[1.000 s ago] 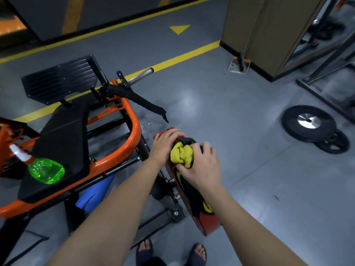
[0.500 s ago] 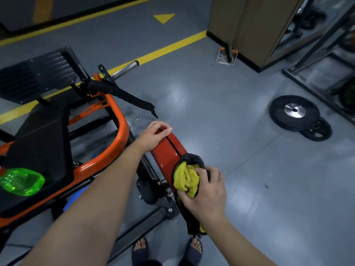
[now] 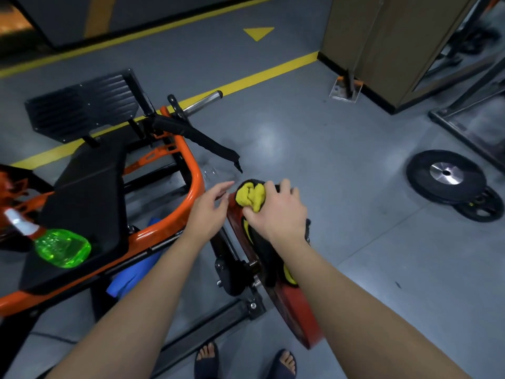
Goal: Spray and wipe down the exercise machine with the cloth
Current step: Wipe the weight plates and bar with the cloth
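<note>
Gripping one bunched yellow-and-black cloth [image 3: 251, 196], the right hand [image 3: 276, 214] presses it onto the top edge of a single red weight plate [image 3: 297, 321] loaded on the exercise machine [image 3: 196, 170], near the middle of the view. The left hand [image 3: 210, 203] lies released, fingers stretched out, just beside the plate's rim at 9 o'clock of the cloth; whether it touches the plate I cannot tell. One green spray bottle [image 3: 62, 247] with a white-and-orange nozzle lies on the machine's black seat pad [image 3: 82, 201] at 8 o'clock, well apart from both hands. One black ribbed footplate [image 3: 82, 105] stands at 10 o'clock. Two black weight plates [image 3: 445, 176] lie overlapping on the grey floor [image 3: 341, 160] at 3 o'clock. Two sandalled feet [image 3: 207, 356] show at 6 o'clock. One yellow triangle [image 3: 258, 32] is painted at 12 o'clock.
</note>
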Available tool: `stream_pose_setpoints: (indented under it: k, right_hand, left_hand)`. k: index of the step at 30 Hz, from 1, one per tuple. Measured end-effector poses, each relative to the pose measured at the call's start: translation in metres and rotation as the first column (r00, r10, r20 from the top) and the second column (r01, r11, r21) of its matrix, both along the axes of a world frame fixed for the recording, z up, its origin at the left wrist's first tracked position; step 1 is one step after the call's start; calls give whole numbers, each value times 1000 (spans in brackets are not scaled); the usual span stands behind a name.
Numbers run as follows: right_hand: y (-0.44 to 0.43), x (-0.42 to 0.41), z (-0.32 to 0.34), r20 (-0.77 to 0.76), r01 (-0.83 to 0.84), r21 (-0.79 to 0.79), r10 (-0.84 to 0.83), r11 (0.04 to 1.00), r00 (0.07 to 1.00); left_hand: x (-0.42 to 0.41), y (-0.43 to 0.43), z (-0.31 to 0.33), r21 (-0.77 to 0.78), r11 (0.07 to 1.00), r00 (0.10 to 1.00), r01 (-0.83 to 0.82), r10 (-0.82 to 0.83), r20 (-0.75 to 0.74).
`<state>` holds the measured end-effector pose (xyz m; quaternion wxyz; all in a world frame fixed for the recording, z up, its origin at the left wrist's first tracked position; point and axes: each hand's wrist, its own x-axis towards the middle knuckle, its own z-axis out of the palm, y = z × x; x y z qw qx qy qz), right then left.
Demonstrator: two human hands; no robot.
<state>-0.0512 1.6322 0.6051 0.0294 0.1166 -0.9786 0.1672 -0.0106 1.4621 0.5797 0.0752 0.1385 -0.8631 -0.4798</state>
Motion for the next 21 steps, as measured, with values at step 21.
stream_pose_setpoints:
  k: [21]
  right_hand:
    - [61,59,-21,-169,27,-165,-55,986,984]
  left_hand:
    - [-24,56,-8,-279,909,949,309,-276,152]
